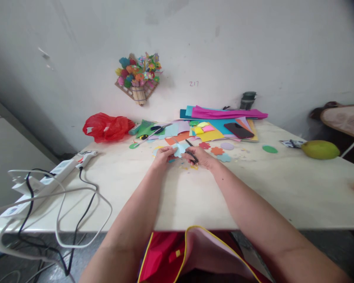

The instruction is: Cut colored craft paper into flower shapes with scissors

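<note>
Pinched between the fingers of my left hand (164, 155) is a light blue paper flower (180, 149) with a scalloped edge. My right hand (201, 156) grips a pair of black-handled scissors (192, 157), whose blades lie close to the paper; whether they touch it I cannot tell. Small paper scraps (193, 167) lie on the table below my hands. Just right of the scissors are cut paper shapes: a red flower (204, 145), an orange flower (217, 151), a light blue flower (224, 157) and a lilac oval (227, 146).
Coloured paper sheets (215, 136) and a dark phone (238, 130) lie behind my hands, beside another pair of scissors (157, 129). A red plastic bag (107, 127) sits back left. At left is a power strip (51, 177) with loose cables. A green-yellow fruit (320, 149) rests at right.
</note>
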The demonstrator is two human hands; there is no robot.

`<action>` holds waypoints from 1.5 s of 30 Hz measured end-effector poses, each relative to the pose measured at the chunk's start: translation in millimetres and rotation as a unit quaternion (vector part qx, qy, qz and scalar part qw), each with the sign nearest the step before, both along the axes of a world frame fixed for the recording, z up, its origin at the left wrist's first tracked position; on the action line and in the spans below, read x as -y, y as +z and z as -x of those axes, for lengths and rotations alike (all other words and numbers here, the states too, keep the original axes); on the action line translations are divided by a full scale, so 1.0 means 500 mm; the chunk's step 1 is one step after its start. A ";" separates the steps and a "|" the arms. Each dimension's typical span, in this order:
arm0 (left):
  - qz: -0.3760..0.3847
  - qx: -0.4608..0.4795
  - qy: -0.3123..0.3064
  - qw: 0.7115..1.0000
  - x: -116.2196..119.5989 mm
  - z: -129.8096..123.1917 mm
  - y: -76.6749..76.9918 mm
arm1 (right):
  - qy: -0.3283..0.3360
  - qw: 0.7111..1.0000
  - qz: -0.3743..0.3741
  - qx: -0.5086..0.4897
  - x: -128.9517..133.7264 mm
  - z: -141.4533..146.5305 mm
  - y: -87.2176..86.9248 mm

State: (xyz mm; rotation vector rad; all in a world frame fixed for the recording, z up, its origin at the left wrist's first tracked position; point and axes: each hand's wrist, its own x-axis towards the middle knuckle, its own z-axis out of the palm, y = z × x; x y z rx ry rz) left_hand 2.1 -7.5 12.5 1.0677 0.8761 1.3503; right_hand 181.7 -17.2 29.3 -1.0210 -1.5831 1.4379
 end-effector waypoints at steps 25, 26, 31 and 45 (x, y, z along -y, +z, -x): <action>0.000 -0.015 0.004 1.000 -0.007 0.006 -0.005 | -0.079 0.996 -0.008 -0.040 -0.024 -0.010 -0.011; 0.004 -0.017 -0.002 1.000 -0.008 0.007 -0.007 | -0.087 0.995 -0.010 -0.054 -0.026 -0.009 -0.012; 0.007 -0.043 -0.042 0.998 -0.009 0.009 -0.013 | -0.121 0.987 -0.026 -0.101 -0.021 -0.003 0.001; 0.015 -0.078 -0.101 0.992 -0.002 0.006 -0.012 | -0.092 0.989 -0.027 -0.115 -0.016 0.015 0.000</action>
